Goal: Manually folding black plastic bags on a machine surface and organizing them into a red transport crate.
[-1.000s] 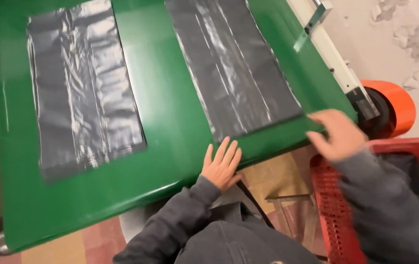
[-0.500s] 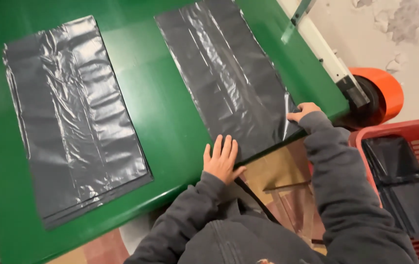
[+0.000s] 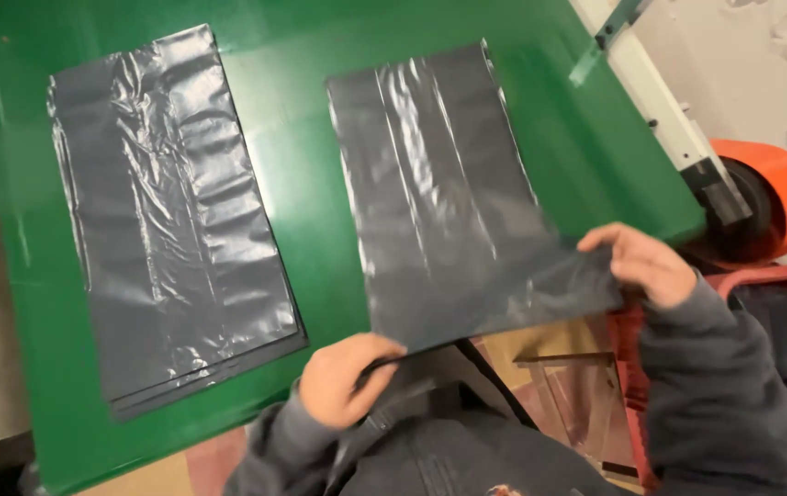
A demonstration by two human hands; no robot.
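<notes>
From the head camera I look straight down on a green table [image 3: 320, 156] with two sets of grey plastic bags on it.

My left hand [image 3: 346, 378] is at the near edge of the table, fingers curled and pinched onto the near left corner of the right-hand grey bag [image 3: 453, 202]. My right hand [image 3: 643, 264] has the near right corner of the same bag nipped between thumb and fingers. Both grips are narrow and closed on the thin plastic. Between my hands the bag's near edge is lifted off the table and hangs past the table's edge, while the rest of the bag lies flat on the green top and runs away from me, slightly slanted. The plastic is shiny and creased lengthwise.

To the left, well apart from this bag, a flat stack of grey bags [image 3: 173, 220] lies on the table, its layered edges showing at the near end. Neither hand touches it.

Beyond the right edge of the table runs a white bar [image 3: 660, 101], and beside it sits an orange roll [image 3: 775, 197] with a dark core. Below my right sleeve I see part of a red crate [image 3: 770, 276] with dark things inside; I cannot make out what they are.
</notes>
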